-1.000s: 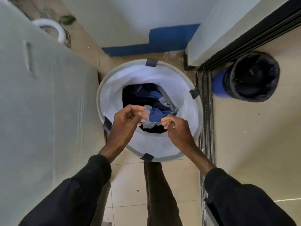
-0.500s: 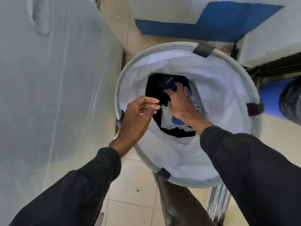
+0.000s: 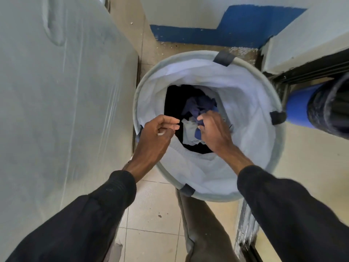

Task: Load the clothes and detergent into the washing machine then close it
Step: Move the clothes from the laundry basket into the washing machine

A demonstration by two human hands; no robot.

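A round fabric laundry basket with a white lining stands on the tiled floor in front of me. Dark, blue and grey clothes lie bunched at its bottom. My right hand is inside the basket, its fingers curled into the blue and grey clothes. My left hand hovers over the basket's left rim with fingers loosely curled, holding nothing. The pale, plastic-wrapped side of the washing machine fills the left of the view; its door is out of sight.
A blue bin with a black liner stands to the right, past a dark door track. A white wall with a blue band is behind the basket. My leg stands on the tiles below it.
My right hand has drawn back slightly and closed on the blue and grey clothes, bunching them up. The left hand has stayed over the rim. The view has shifted a little.
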